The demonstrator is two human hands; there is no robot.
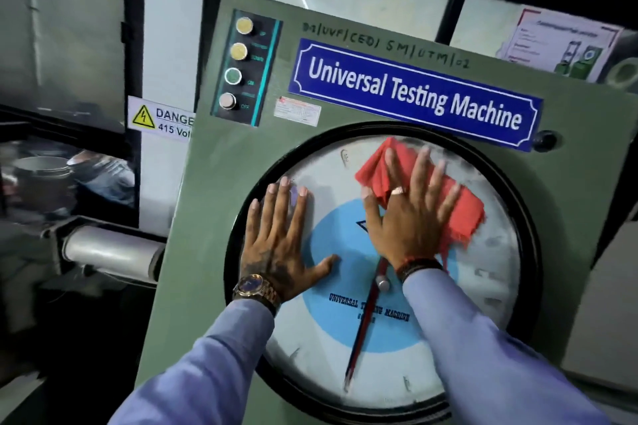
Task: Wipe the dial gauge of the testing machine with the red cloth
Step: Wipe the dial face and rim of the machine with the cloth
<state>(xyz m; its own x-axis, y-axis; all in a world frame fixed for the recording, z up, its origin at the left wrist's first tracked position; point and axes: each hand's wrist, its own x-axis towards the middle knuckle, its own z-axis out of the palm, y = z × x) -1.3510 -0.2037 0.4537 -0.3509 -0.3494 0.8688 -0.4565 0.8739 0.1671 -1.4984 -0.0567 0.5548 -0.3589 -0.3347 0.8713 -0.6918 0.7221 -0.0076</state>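
The dial gauge (483, 286) is a big round glass face with a black rim, a blue centre and a red pointer, set in the green testing machine (221, 190). My right hand (411, 214) lies flat with spread fingers on the red cloth (466, 207), pressing it against the upper right part of the glass. My left hand (279, 241), with a watch on the wrist, rests flat and empty on the left side of the dial, fingers apart.
A panel of several push buttons (238, 65) sits at the machine's upper left, beside a blue "Universal Testing Machine" sign (414, 93). A danger 415 volt label (158, 117) is on the wall to the left. A metal cylinder (110, 252) juts out at lower left.
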